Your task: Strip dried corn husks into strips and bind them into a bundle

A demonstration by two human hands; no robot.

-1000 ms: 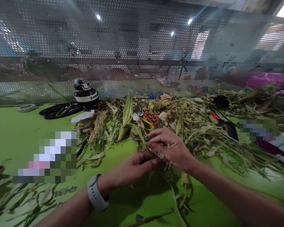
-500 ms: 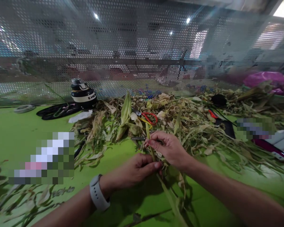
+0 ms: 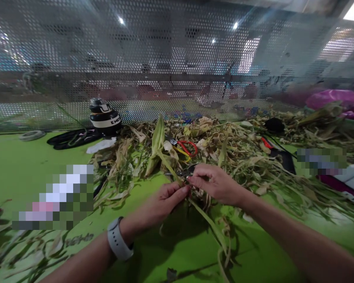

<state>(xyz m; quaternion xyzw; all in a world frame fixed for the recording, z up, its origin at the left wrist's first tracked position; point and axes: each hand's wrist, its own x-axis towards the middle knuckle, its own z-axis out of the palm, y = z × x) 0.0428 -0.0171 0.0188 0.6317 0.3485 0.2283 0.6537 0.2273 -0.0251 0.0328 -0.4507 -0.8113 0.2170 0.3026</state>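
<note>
My left hand, with a grey watch band on the wrist, pinches a long pale-green plant stem between thumb and fingers. The stem's upper end slants up to the left, and its lower leafy end trails down to the right over the table. Just right of it, my right hand has thumb and fingertips pressed together beside the stem; what they hold is hidden. A dark metal tool lies partly behind my right fingertips. Beyond the hands are scissors with red and yellow handles and a pale-green husk-like leaf bundle.
Dry plant scraps are heaped along the back of the green table, against a perforated metal screen. A black bottle, a tape roll and a white tissue stand or lie left. A pink bag is far right.
My left hand has moved slightly up and left with the stem. The stem's upper end now leans further left. My right hand has shifted slightly right, its fingertips lower on the stem.
</note>
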